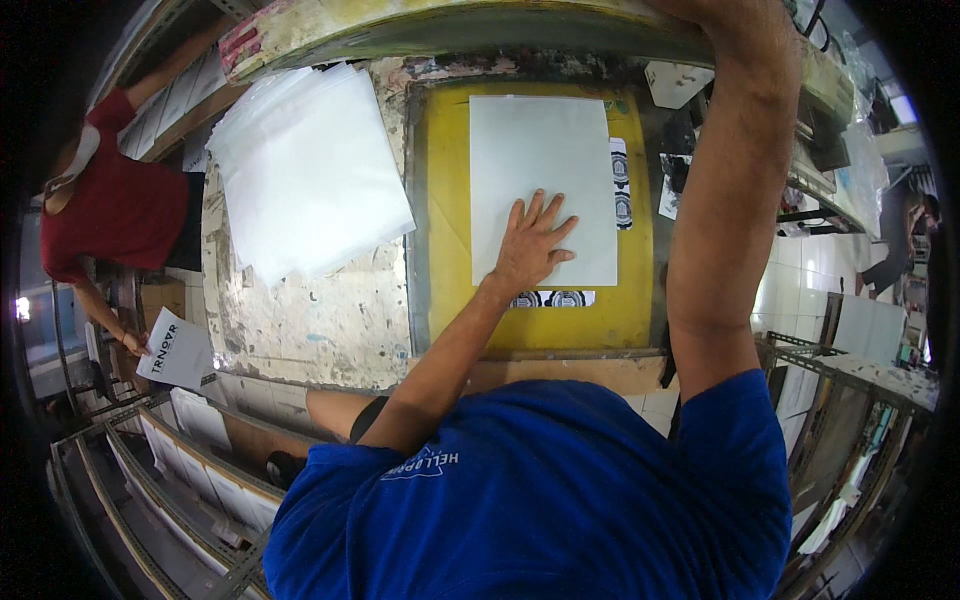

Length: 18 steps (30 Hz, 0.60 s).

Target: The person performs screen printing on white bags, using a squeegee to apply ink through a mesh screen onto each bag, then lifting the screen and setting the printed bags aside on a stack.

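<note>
My left hand (537, 240) lies flat with fingers spread on a white sheet (540, 140). Under that sheet is a yellow board (450, 310), set into the worktable. Black-and-white printed labels (621, 185) show along the sheet's right edge, and more of them (568, 299) peek out below it. My right arm reaches up and forward past the board to a paint-stained frame (480, 25) that spans the far side. The right hand itself is cut off by the upper edge of the picture.
A fanned stack of white sheets (310, 170) rests on the stained worktable (300, 330) at left. Further left, a person in a red shirt (115, 215) holds a printed white sheet (177, 350). Metal racks (150, 490) stand at lower left, others (850, 400) at right.
</note>
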Available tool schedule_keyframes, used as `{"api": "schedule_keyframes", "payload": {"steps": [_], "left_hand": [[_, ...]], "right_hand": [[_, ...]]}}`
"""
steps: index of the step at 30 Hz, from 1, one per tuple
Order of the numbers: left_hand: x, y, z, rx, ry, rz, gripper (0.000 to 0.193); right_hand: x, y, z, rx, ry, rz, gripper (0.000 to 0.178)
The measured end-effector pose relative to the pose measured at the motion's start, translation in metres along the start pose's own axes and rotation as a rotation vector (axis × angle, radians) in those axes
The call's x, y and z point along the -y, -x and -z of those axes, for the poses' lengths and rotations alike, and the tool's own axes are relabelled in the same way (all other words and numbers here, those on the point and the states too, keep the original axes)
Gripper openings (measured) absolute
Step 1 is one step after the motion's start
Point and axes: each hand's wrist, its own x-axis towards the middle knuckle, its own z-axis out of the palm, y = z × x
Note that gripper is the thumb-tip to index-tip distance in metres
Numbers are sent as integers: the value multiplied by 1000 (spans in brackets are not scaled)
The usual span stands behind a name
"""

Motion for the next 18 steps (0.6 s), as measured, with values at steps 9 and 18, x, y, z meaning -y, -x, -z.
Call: {"api": "schedule_keyframes", "payload": {"steps": [9, 18], "left_hand": [[-5, 13, 4, 17, 22, -22, 64], [-38, 28, 152, -906, 991, 251, 109]], "right_hand": [[11, 12, -10, -29, 100, 39, 35], [33, 57, -13, 129, 34, 28, 35]]}}
